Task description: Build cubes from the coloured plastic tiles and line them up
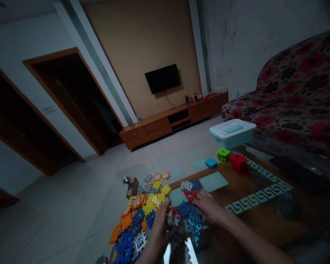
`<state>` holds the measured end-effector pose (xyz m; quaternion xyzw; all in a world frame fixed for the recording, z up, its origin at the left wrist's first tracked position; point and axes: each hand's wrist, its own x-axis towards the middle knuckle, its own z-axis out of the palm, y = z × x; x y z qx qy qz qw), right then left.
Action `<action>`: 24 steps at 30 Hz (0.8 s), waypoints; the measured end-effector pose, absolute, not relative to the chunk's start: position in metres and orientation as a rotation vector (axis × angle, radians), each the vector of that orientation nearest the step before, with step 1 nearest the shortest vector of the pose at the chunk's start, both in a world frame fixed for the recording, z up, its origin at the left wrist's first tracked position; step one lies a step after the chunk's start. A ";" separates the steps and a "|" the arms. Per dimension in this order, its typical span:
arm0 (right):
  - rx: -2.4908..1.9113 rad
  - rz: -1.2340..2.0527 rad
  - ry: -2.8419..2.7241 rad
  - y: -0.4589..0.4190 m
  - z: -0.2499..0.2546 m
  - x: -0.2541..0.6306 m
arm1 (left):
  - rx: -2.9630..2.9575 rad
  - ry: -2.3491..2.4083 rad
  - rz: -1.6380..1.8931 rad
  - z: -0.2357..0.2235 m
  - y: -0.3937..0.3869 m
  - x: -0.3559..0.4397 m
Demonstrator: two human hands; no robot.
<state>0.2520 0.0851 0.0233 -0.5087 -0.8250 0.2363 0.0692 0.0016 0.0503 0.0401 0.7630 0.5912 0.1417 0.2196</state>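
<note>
The left grip (pixel 158 231) is clamped round a small cluster of interlocking plastic tiles (pixel 172 217), holding it just above the bench (pixel 244 194), while the right grip (pixel 209 208) lies open, fingers apart, seemingly steadying the blue tiles (pixel 184 209) beside it.

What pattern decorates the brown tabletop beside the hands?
A white Greek-key border on the brown tabletop, best seen in the head view.

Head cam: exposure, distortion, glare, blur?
Head view: underexposed, with dark corners; wide-angle distortion tilts the TV and doorway; bright patches at the bottom edge, possibly glare; the plastic tiles held by the left hand look blurred; the right hand is fairly sharp.
</note>
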 end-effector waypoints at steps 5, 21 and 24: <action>-1.538 0.667 -2.451 0.083 0.021 0.252 | 1.981 1.578 0.102 0.005 -0.004 0.011; -1.349 1.009 -2.051 0.058 0.027 0.212 | 2.028 1.691 0.171 0.004 -0.019 0.006; -1.235 1.143 -2.091 0.049 0.018 0.195 | 2.054 1.737 0.250 0.002 -0.024 -0.002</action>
